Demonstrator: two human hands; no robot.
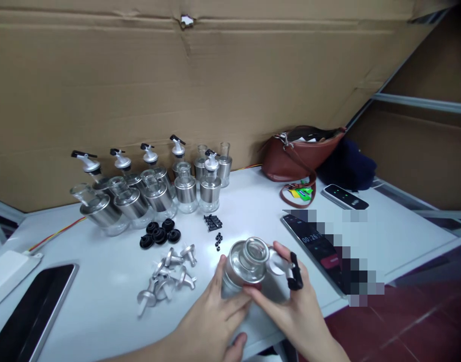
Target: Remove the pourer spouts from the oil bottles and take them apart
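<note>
The bottle [236,264] is between the person's two hands, near the front edge of the table [113,327], its glass mouth uncovered and facing up. The left hand [211,314] grips it, index finger along the metal sleeve and other fingers across the near side. The right hand [300,304] is closed around a silver pourer [277,264] with a black lever [296,274], just beside the bottle's neck, while its thumb reaches over to the bottle's near side. I can't tell whether the bottle's base touches the table, as the fingers hide it.

Just past the bottle lie some tiny black rings [218,242], and beyond them a small heap of black levers [214,222]. To the left are a loose pile of silver spouts [166,281] and a cluster of black stoppers [160,235]. Behind these stand more bottles [130,203], some topped with pourers, some open.

On the right, a phone [318,246] shows a running count, with a brown handbag [290,163] further back; another phone [36,311] lies far left. A cardboard wall [215,85] rises behind everything.
</note>
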